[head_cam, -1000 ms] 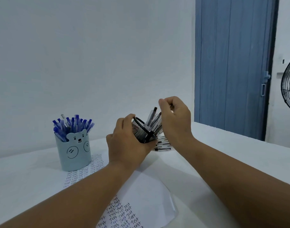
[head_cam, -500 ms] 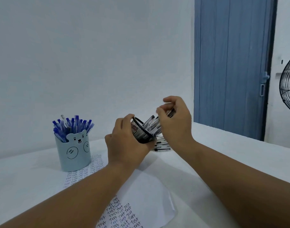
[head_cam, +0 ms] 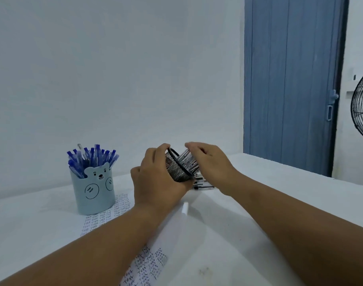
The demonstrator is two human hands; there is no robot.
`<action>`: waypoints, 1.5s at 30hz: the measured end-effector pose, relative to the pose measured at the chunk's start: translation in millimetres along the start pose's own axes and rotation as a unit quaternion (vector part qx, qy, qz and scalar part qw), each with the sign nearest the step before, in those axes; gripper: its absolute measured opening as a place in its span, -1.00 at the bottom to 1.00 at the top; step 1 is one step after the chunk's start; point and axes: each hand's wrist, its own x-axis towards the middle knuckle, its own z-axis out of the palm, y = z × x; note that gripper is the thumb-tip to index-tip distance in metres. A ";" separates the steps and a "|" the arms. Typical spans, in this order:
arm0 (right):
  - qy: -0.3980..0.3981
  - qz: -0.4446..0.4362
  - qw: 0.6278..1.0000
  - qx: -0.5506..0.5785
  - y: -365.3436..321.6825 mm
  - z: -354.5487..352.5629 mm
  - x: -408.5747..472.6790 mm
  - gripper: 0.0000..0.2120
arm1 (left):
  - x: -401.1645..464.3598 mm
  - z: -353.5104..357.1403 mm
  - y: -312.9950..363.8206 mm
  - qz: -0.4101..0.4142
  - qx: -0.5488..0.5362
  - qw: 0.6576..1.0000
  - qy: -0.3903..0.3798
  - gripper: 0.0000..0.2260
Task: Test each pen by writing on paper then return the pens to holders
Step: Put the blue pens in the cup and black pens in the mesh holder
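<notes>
Mesh pen holder [head_cam: 177, 170] tilted toward the right, gripped around its black wire wall by the left hand [head_cam: 158, 182], fingers curled over the rim. Right hand [head_cam: 209, 164] now lowered onto the bundle of clear black-capped pens [head_cam: 187, 162], fingers curved over the barrels and pressing them down into the holder's mouth; whether closed fully round the bundle or only cupping it, hard to tell. A second ago, held higher with the pens fanned upward and pinched near their tops; since then, dropped and flattened, and the pens pushed deeper and lying closer to the rim. Meaning for the task, as a judgement: return of this batch nearly done, seating rather than picking. More black pens [head_cam: 202, 183] lying flat on the counter [head_cam: 279, 203] just behind the hands, partly hidden, so probably more to go in. Bear-faced blue holder [head_cam: 94, 188] standing upright at left, packed with blue pens [head_cam: 92, 159], resting on the far edge of the paper [head_cam: 147, 263], which carries rows of the word "Test". Likely next: righting the mesh holder once the pens settle, with some risk of pens sliding out while tilted.
</notes>
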 end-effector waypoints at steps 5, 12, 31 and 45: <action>0.018 -0.002 0.997 0.070 10.6 -21.4 9.3 -0.46 | 3.0 -3.6 -4.5 -0.045 -0.021 0.999 0.003 -0.17; -0.209 -0.025 0.901 -0.378 54.5 -44.1 17.6 -0.41 | 6.6 -5.7 -12.7 -0.117 -0.049 0.992 0.008 -0.15; -0.263 -0.038 0.836 -0.480 52.0 -28.1 18.2 -0.77 | 6.0 -10.0 -12.9 -0.154 -0.075 0.985 0.007 -0.15; -0.208 -0.001 0.902 -0.377 57.3 -28.5 13.1 -0.77 | 6.7 -11.1 -12.8 -0.161 -0.078 0.984 0.007 -0.15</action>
